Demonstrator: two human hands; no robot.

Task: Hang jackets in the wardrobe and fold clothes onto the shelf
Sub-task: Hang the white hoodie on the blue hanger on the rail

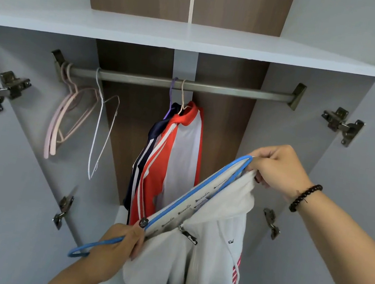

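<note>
The white jacket (201, 253) hangs between your hands, half threaded onto the blue hanger (198, 192) and not yet on the rail. Your left hand (114, 250) grips the hanger's hook end and the collar; your right hand (277, 167) pinches the hanger's far corner with the shoulder cloth. Beyond them, two jackets (171, 159) already hang from the rail (237, 92); the shelf (173, 35) above looks bare, so I judge the folding undone.

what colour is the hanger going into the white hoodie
Blue. The head view shows the blue hanger running through the white hoodie, left hand holding its hook end.
</note>
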